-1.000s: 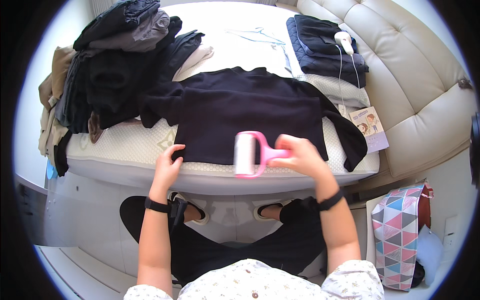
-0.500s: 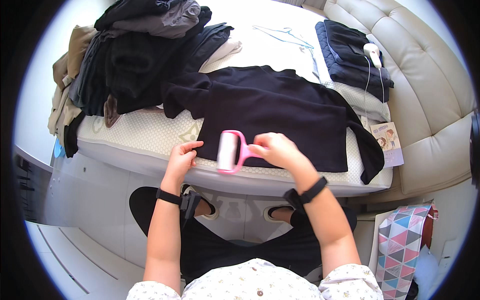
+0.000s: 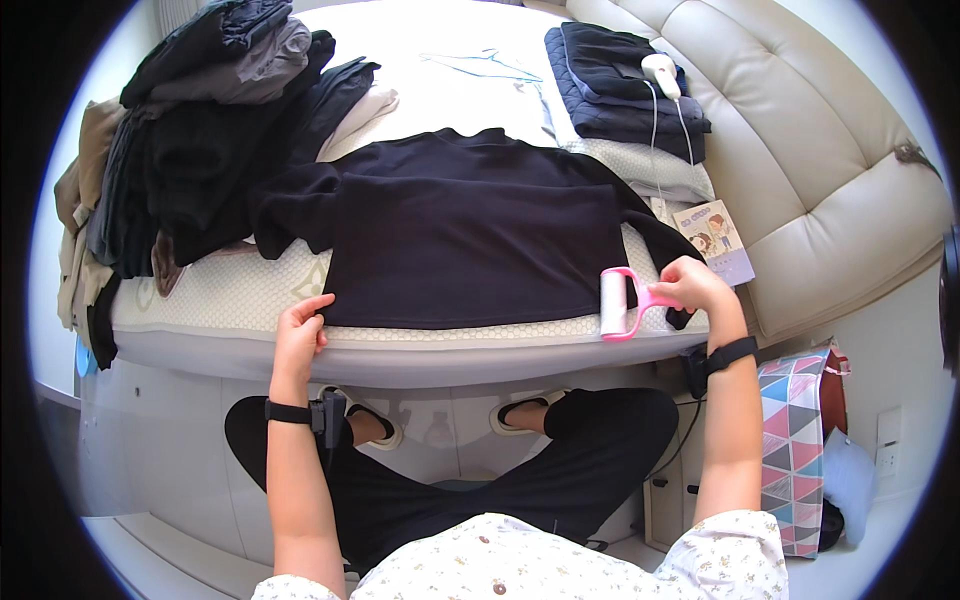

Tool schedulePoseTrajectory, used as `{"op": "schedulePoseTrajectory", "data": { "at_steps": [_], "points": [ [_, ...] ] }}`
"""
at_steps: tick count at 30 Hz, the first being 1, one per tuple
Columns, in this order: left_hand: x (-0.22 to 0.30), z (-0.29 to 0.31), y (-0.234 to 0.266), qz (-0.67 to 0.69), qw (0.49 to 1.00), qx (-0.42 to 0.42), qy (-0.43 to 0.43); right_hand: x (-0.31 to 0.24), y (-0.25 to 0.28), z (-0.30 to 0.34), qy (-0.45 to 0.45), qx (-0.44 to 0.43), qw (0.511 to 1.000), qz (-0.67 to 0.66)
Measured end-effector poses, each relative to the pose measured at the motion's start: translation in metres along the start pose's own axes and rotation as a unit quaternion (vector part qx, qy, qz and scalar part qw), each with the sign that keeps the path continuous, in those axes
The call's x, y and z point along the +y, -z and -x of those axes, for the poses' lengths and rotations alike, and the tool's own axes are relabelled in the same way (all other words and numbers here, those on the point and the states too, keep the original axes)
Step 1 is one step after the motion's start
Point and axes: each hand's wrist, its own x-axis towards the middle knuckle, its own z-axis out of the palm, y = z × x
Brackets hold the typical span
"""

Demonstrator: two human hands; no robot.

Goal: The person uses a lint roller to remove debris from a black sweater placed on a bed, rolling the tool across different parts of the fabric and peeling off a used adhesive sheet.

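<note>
A dark sweater (image 3: 470, 235) lies spread flat, front up, on a pale mattress (image 3: 250, 290). The person's right hand (image 3: 690, 285) is closed around the handle of a pink lint roller (image 3: 622, 303), whose white drum sits at the sweater's lower right corner, beside the right sleeve. The left hand (image 3: 300, 330), fingers curled, pins the sweater's lower left hem to the mattress edge. Judging by the roller's place at the hem's end, one pass along the bottom looks near complete; the chest and sleeves likely remain. A clothes pile (image 3: 190, 130) waits left of the sweater.
</note>
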Motion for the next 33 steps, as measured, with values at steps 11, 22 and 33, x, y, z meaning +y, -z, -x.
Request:
{"op": "schedulePoseTrajectory", "data": {
  "at_steps": [11, 22, 33],
  "points": [
    [0.018, 0.014, -0.029, -0.158, 0.963, 0.124, -0.178, 0.005, 0.026, 0.057, 0.084, 0.143, 0.961, -0.220],
    [0.037, 0.046, -0.189, -0.227, 0.921, -0.144, -0.282, -0.095, -0.077, 0.004, 0.191, 0.130, 0.966, -0.116],
    [0.051, 0.045, -0.205, -0.362, 0.878, -0.152, -0.274, 0.020, -0.053, 0.027, 0.143, 0.081, 0.916, -0.367]
  ]
}}
